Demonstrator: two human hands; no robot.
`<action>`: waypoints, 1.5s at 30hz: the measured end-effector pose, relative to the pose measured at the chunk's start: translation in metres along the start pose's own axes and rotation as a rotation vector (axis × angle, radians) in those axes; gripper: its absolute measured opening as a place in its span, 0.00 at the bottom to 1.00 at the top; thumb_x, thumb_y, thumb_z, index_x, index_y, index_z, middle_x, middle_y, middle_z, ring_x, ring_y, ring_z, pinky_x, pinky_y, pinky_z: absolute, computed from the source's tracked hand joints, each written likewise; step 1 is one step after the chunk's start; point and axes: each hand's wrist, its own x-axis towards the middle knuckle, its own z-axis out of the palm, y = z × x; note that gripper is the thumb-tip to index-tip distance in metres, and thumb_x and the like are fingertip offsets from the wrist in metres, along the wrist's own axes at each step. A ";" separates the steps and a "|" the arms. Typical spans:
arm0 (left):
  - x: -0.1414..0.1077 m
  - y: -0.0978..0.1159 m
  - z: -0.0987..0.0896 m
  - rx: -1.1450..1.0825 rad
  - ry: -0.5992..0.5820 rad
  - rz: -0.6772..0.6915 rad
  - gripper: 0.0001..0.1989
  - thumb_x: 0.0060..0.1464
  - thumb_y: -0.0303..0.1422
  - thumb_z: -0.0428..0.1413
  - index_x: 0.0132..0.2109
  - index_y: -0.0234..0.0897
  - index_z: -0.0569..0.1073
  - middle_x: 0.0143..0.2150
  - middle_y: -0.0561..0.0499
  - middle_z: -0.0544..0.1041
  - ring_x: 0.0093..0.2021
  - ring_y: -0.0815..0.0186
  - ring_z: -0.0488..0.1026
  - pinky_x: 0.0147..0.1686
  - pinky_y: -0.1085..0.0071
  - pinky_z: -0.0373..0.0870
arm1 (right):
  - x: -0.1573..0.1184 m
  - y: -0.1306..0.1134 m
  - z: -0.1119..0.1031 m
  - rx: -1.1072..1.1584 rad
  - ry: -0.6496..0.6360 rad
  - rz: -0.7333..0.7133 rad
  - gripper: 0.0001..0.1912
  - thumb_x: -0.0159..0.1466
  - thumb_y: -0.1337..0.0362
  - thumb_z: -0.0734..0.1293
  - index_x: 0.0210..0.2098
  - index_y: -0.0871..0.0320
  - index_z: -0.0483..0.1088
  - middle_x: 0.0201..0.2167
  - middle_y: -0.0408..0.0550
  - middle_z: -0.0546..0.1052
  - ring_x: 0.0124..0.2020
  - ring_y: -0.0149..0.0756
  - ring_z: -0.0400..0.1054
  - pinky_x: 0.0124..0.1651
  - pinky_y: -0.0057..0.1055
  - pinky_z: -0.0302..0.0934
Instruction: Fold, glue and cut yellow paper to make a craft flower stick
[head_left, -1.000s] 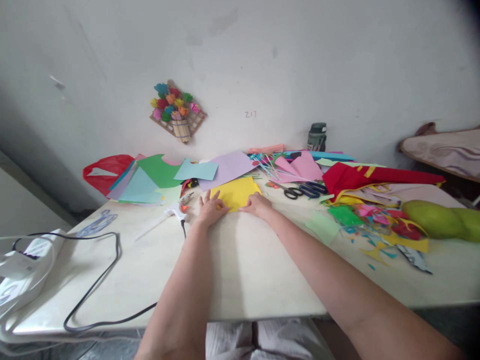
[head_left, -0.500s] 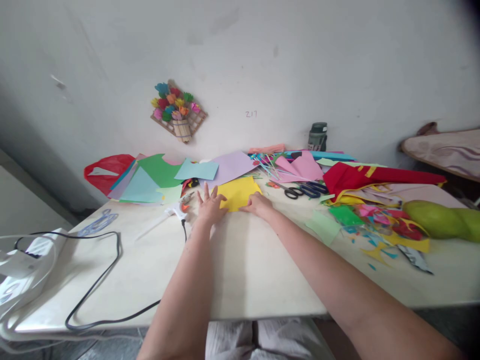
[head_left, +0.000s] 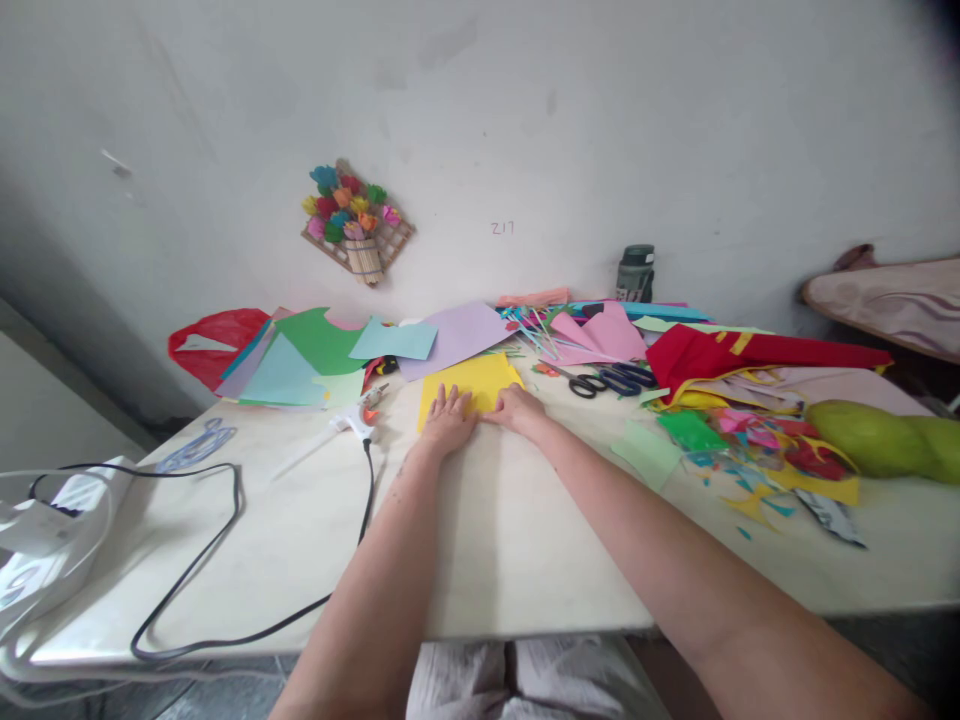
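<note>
A sheet of yellow paper (head_left: 480, 375) lies on the table in front of me, its near edge partly covered by my hands. My left hand (head_left: 448, 418) rests flat on the paper's near left part, fingers stretched forward. At the near right corner, my right hand (head_left: 519, 408) has its fingers curled and closed on the paper's edge. The two thumbs are close together along the near edge. Left of the paper lies a white glue gun (head_left: 351, 420) with a black cord (head_left: 367, 490).
Coloured paper sheets (head_left: 319, 340) are piled at the back left. Scissors (head_left: 589, 384) lie right of the yellow paper, near red cloth (head_left: 750, 350) and paper scraps (head_left: 750, 490). A power strip (head_left: 75, 500) sits at the left edge. A bottle (head_left: 635, 273) stands by the wall.
My left hand has moved right, from the paper's left edge onto its near part, with its fingers less spread. My right hand has stayed in place.
</note>
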 end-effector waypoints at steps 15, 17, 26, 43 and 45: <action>0.005 -0.001 0.000 0.032 -0.026 -0.103 0.30 0.52 0.48 0.38 0.61 0.47 0.47 0.64 0.52 0.43 0.62 0.55 0.26 0.58 0.54 0.35 | 0.014 0.026 0.000 0.240 -0.037 -0.075 0.07 0.47 0.67 0.68 0.28 0.62 0.71 0.28 0.46 0.75 0.27 0.28 0.66 0.27 0.21 0.56; 0.005 -0.001 0.001 0.034 -0.027 -0.101 0.30 0.52 0.48 0.37 0.61 0.47 0.47 0.64 0.52 0.44 0.62 0.55 0.26 0.58 0.54 0.35 | 0.013 0.027 0.001 0.297 -0.050 -0.074 0.08 0.48 0.70 0.67 0.29 0.62 0.71 0.28 0.46 0.75 0.26 0.27 0.66 0.27 0.20 0.56; -0.002 -0.018 -0.009 0.055 -0.051 -0.123 0.31 0.51 0.50 0.38 0.61 0.47 0.49 0.64 0.51 0.44 0.62 0.54 0.25 0.57 0.51 0.32 | 0.016 0.032 0.004 0.354 -0.080 -0.117 0.11 0.49 0.75 0.64 0.32 0.61 0.72 0.32 0.47 0.76 0.32 0.29 0.68 0.32 0.21 0.59; -0.011 -0.041 -0.023 -0.014 0.007 -0.172 0.13 0.44 0.43 0.50 0.34 0.42 0.69 0.63 0.54 0.50 0.63 0.54 0.29 0.57 0.51 0.34 | 0.014 0.030 0.000 0.262 -0.074 -0.132 0.10 0.48 0.73 0.63 0.31 0.60 0.71 0.31 0.46 0.75 0.32 0.30 0.67 0.31 0.21 0.57; -0.011 -0.040 -0.024 -0.012 0.000 -0.182 0.13 0.44 0.43 0.50 0.34 0.42 0.69 0.63 0.54 0.50 0.62 0.53 0.28 0.57 0.51 0.34 | 0.012 0.020 -0.001 0.200 -0.026 -0.179 0.07 0.50 0.69 0.63 0.29 0.60 0.71 0.31 0.46 0.75 0.33 0.30 0.67 0.34 0.22 0.57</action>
